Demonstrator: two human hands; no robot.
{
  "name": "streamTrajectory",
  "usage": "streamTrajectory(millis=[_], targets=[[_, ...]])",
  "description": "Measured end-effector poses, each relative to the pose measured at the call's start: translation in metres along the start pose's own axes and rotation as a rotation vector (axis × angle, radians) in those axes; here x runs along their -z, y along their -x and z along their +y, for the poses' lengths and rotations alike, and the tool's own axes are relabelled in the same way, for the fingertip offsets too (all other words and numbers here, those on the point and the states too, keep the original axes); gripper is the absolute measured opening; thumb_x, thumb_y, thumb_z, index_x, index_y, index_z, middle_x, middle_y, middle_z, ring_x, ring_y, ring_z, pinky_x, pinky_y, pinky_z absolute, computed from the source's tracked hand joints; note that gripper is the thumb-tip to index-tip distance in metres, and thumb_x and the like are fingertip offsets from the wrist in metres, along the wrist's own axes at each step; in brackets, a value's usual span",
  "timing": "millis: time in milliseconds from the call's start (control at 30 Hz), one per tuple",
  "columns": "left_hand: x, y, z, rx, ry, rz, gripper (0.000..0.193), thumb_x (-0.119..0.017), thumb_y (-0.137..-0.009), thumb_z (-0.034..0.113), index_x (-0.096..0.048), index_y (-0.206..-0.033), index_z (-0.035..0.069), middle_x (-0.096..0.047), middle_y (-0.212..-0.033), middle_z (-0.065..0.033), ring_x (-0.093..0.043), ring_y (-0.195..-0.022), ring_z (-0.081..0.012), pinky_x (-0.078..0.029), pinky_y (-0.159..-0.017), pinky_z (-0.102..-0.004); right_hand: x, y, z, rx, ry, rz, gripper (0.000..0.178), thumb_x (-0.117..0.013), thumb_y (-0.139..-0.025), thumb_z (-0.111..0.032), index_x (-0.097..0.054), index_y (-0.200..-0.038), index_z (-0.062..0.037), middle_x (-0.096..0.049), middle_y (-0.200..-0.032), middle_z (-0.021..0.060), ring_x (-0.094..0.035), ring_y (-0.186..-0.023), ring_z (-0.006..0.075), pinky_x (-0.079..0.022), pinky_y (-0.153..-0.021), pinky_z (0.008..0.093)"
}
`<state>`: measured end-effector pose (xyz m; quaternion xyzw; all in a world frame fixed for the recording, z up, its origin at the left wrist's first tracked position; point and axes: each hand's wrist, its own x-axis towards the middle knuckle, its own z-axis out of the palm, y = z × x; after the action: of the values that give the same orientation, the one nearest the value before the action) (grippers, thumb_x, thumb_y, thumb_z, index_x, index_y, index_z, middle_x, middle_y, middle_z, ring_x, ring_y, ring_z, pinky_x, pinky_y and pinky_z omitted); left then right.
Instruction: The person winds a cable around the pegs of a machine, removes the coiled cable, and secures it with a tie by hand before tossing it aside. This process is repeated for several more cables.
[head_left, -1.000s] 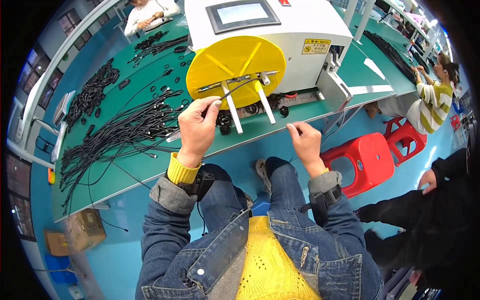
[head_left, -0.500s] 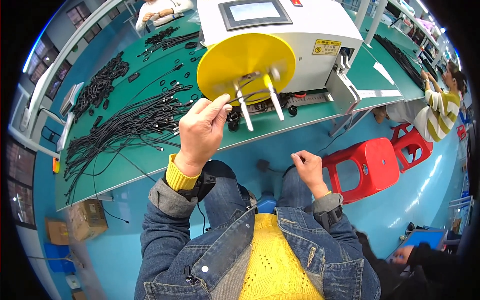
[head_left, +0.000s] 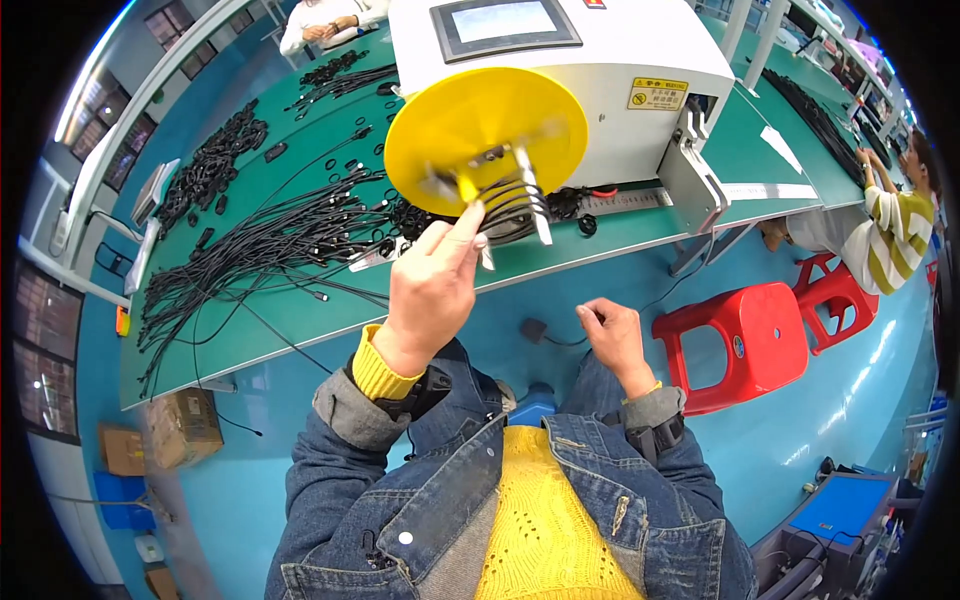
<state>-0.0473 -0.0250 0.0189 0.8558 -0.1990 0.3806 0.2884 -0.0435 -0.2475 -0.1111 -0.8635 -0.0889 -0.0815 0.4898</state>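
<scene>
A yellow disc (head_left: 430, 130) faces me on the front of a white machine (head_left: 640, 60), its pale prongs smeared by motion. Loops of black cable (head_left: 515, 203) lie around the prongs. My left hand (head_left: 432, 295) is raised at the lower left of the disc. Its thumb and index finger are closed at the cable, with the fingertips right by the loops. My right hand (head_left: 617, 340) rests above my right thigh, fingers curled in and nothing visible in them.
Many black cables (head_left: 260, 240) spread over the green table (head_left: 300, 290) at left, with small black parts (head_left: 215, 150) behind. A metal ruler (head_left: 640, 200) lies under the disc. Red stools (head_left: 745, 340) stand at right. A person in a striped top (head_left: 890, 230) works at far right.
The disc's prongs have turned, and more cable loops now lie around them. My left hand has moved slightly right and down. My right hand stays in nearly the same place.
</scene>
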Motion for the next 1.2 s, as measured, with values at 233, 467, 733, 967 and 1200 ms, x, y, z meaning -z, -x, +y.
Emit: streamTrajectory(millis=[233, 467, 733, 967, 1200], targets=[[-0.009, -0.031, 0.035, -0.126, -0.211, -0.117, 0.027, -0.057, -0.083, 0.012, -0.058, -0.107, 0.001, -0.052, -0.078, -0.0122, -0.056, -0.059, -0.0262, -0.047, -0.052, -0.0331, 0.019, -0.040, -0.072, 0.361, -0.210, 0.126, 0.015, -0.067, -0.074, -0.012, -0.062, -0.083, -0.0003, -0.060, -0.066, 0.0077, -0.057, -0.057, 0.0137, -0.044, -0.050, 0.0262], [-0.005, -0.041, 0.053, 0.122, -0.488, -0.369, 0.043, -0.053, -0.085, 0.017, -0.043, -0.118, -0.008, -0.050, -0.095, -0.0200, -0.057, -0.079, -0.0326, -0.049, -0.068, -0.0372, 0.016, -0.083, -0.089, 0.414, -0.258, 0.059, 0.073, -0.077, -0.066, -0.019, -0.039, -0.125, 0.0031, -0.053, -0.108, 0.0156, -0.056, -0.090, 0.0187, -0.050, -0.072, 0.0282], [-0.007, -0.031, 0.009, -0.079, -0.265, -0.397, 0.051, -0.048, -0.087, 0.017, -0.032, -0.120, -0.018, -0.042, -0.116, -0.0312, -0.042, -0.106, -0.0436, -0.033, -0.095, -0.0450, 0.011, -0.102, -0.080, 0.425, -0.438, -0.192, 0.091, -0.078, -0.064, -0.020, -0.025, -0.134, 0.0029, -0.047, -0.120, 0.0165, -0.051, -0.105, 0.0213, -0.046, -0.086, 0.0318], [-0.002, -0.032, 0.014, 0.048, -0.141, -0.448, 0.030, -0.049, -0.086, 0.016, -0.045, -0.104, -0.008, -0.050, -0.095, -0.0255, -0.051, -0.089, -0.0393, -0.042, -0.079, -0.0434, -0.004, -0.073, -0.092, 0.513, -0.293, 0.008, 0.067, -0.069, -0.071, -0.013, -0.037, -0.129, -0.0022, -0.055, -0.108, 0.0188, -0.057, -0.094, 0.0286, -0.048, -0.078, 0.0341], [-0.007, -0.029, 0.019, 0.004, -0.169, -0.370, 0.023, -0.056, -0.079, 0.019, -0.048, -0.085, -0.002, -0.052, -0.075, -0.0178, -0.055, -0.068, -0.0356, -0.047, -0.061, -0.0418, -0.016, -0.058, -0.110, 0.415, -0.046, 0.286, 0.030, -0.055, -0.082, -0.015, -0.051, -0.110, -0.0028, -0.060, -0.090, 0.0206, -0.060, -0.077, 0.0372, -0.048, -0.066, 0.0392]])
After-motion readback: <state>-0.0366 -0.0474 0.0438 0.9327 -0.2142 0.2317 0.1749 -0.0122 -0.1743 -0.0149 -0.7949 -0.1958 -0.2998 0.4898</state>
